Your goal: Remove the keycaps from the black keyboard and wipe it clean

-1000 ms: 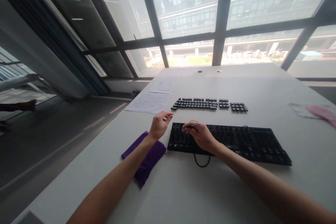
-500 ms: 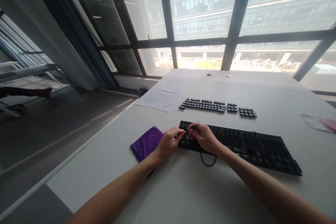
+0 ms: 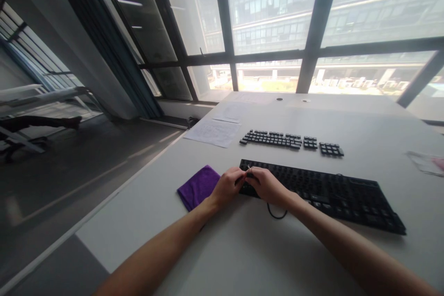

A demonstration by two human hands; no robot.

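Note:
A black keyboard (image 3: pixel 305 185) lies across the white desk, many of its key positions bare. At its left end my right hand (image 3: pixel 265 182) is closed around a keycap puller (image 3: pixel 249 174), a small tool with a dark handle and thin wire ends. My left hand (image 3: pixel 227 185) is pinched shut right beside it, fingertips touching or almost touching those of the right. Whatever the left fingers hold is hidden. A folded purple cloth (image 3: pixel 197 188) lies to the left of my left hand.
Removed keycaps (image 3: pixel 274 138) stand in keyboard order behind the keyboard. Printed sheets (image 3: pixel 211 132) lie at the desk's left edge, and a clear bag (image 3: pixel 425 163) at the right. A black cable (image 3: pixel 277 216) loops out in front of the keyboard. Another person's leg (image 3: pixel 41 122) shows far left.
My right hand has tilted the keycap puller and moved toward my left hand, so the fingertips now meet. The whole view has shifted slightly, with things appearing further right.

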